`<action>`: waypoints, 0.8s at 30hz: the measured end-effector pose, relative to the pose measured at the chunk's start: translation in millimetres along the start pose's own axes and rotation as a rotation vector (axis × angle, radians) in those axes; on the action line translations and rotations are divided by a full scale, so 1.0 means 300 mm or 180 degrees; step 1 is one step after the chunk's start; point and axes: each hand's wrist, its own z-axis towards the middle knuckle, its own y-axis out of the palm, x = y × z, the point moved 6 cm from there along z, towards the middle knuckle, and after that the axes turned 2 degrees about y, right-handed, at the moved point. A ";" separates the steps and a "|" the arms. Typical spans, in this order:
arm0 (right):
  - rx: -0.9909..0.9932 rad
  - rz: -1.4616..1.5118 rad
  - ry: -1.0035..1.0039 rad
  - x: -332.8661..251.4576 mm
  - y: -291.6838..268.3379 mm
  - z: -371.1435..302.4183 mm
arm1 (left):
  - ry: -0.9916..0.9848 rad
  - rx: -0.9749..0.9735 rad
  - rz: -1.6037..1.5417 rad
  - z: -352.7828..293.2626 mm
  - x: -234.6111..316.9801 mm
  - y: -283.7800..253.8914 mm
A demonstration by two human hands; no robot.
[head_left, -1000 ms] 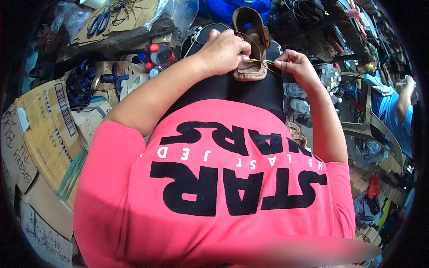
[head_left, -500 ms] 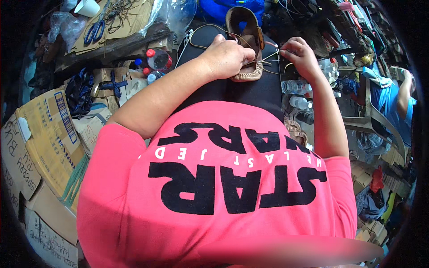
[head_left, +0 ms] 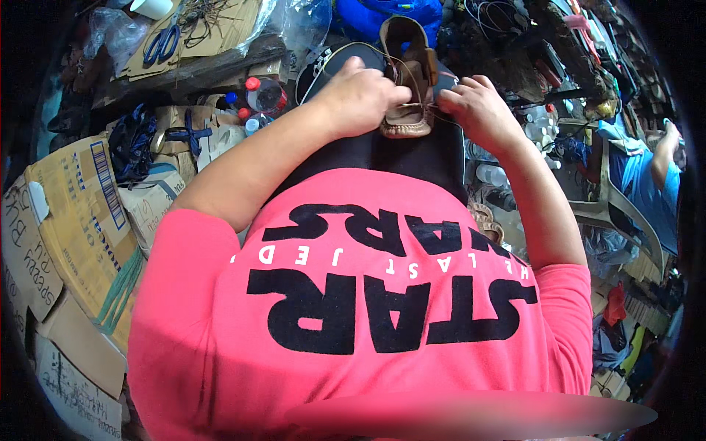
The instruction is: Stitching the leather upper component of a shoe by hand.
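A brown leather shoe [head_left: 406, 129] rests on my lap, its stitched, gathered toe toward me and its heel end away. My left hand [head_left: 360, 95] is closed at the shoe's left side, fingertips over its opening. Close against the right side, my right hand [head_left: 476, 109] is closed, with thin strands by its fingertips. Both hands appear to pinch a thin lace, though the fingers partly hide it. A length of pale lace [head_left: 323, 59] loops out past my left hand and back to the shoe.
Cardboard boxes [head_left: 73, 213] are stacked at left. Blue-handled scissors [head_left: 163, 44] lie on cardboard at the upper left, near a red-capped bottle [head_left: 265, 95]. A plastic chair [head_left: 610, 198] stands at right, with another person's arm [head_left: 665, 151] beyond it. More shoe pieces [head_left: 487, 220] lie by my right side.
My right hand has moved left and slightly down, close to the shoe. My left hand has shifted a little left, and the spread strands between the hands are now mostly hidden.
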 end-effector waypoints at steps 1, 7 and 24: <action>-0.0004 -0.0058 0.0122 0.033 0.008 -0.029 | -0.0015 0.0001 0.0007 -0.043 -0.024 -0.012; 0.0716 0.3226 0.2341 0.284 0.019 -0.224 | -0.0320 0.0665 -0.0610 -0.158 -0.088 -0.211; -0.0510 0.1201 0.2529 0.445 0.096 -0.538 | -0.1846 0.0593 0.0136 -0.586 -0.458 -0.219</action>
